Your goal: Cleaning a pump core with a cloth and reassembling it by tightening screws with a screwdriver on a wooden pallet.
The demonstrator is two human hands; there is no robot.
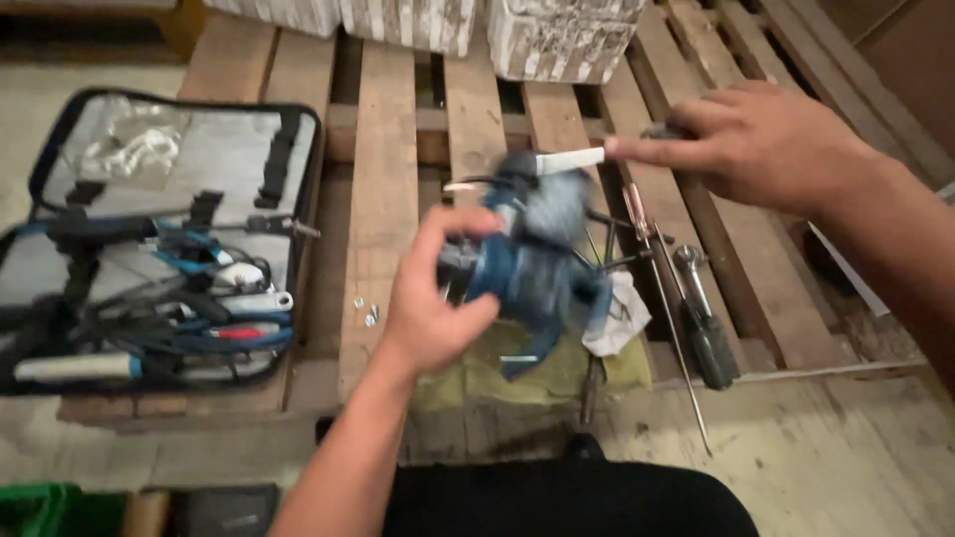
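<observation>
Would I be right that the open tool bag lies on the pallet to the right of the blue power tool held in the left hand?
Not quite: the head view shows the open tool bag to the left of the blue power tool, which the left hand does hold.

L hand [433,303]: fingers curled, gripping | R hand [761,139]: raised, fingers pinching

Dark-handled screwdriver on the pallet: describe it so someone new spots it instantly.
Start at the wooden pallet, then go to its right half, right of the blurred blue power tool the left hand grips. The dark-handled screwdriver lies there beside a crumpled white rag. Its thick dark handle and shiny shank distinguish it from the thin long rod alongside.
</observation>
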